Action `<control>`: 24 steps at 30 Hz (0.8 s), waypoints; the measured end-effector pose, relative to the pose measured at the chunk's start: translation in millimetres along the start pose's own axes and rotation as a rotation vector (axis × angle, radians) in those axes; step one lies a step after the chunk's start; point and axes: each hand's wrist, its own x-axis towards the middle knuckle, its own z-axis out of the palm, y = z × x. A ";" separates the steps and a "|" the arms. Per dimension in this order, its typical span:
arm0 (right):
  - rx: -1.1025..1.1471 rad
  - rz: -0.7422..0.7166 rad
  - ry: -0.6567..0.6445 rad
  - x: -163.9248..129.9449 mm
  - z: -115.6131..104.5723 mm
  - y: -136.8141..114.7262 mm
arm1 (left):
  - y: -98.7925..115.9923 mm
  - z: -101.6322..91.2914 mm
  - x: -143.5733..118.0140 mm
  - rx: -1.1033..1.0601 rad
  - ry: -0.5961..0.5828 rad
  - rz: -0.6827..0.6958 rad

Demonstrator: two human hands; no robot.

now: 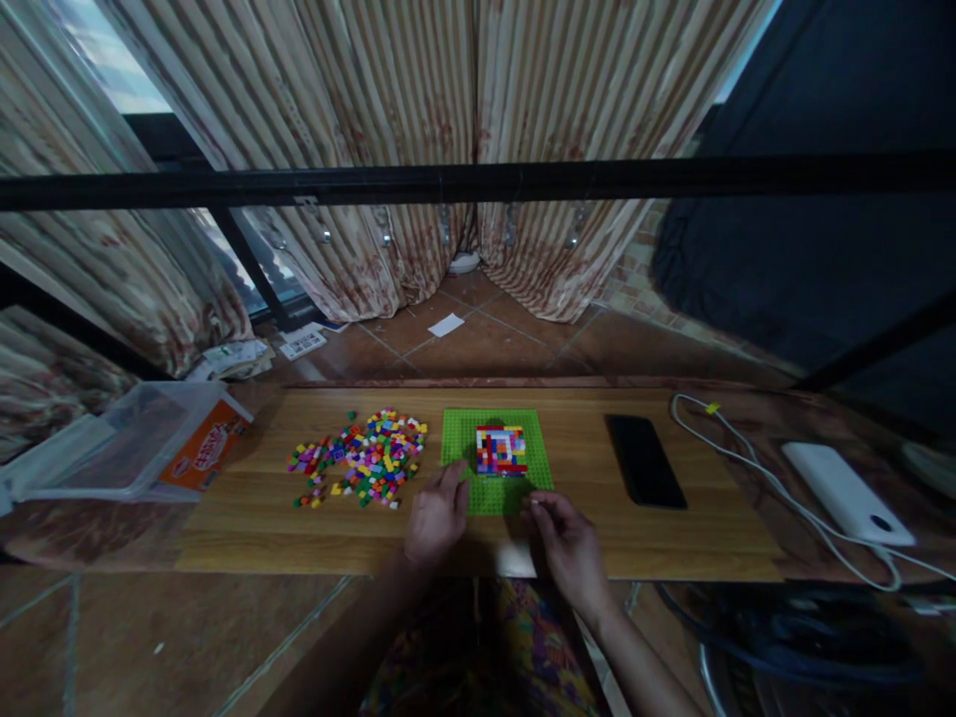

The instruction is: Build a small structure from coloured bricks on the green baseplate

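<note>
A green studded baseplate (457,428) lies on the wooden board, bearing a square build of multicoloured toy bricks (501,451). My left hand (437,513) rests at the plate's lower left edge, fingers stretched out over it and nothing visibly held. At the lower right corner of the plate, my right hand (568,543) is closed in a pinch. A tiny pale bit, seemingly a small toy brick (534,503), shows at its fingertips. Left of the plate spreads a pile of loose toy bricks (380,453) in many colours.
A black phone (644,461) lies right of the plate. Farther right are a white power bank (847,495) and a white cable (784,488). A clear plastic box (141,438) with an orange label stands at the left. A dark rail (478,183) crosses beyond the wooden board (299,543).
</note>
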 end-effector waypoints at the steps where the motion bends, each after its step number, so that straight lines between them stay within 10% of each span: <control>1: -0.010 -0.016 -0.005 2.1 2.3 -3.5 | -1.6 0.9 -3.4 -0.011 -0.010 -0.019; 24: -0.532 -0.455 0.121 53.4 43.3 -18.4 | -10.5 13.1 -17.0 -0.199 0.017 0.011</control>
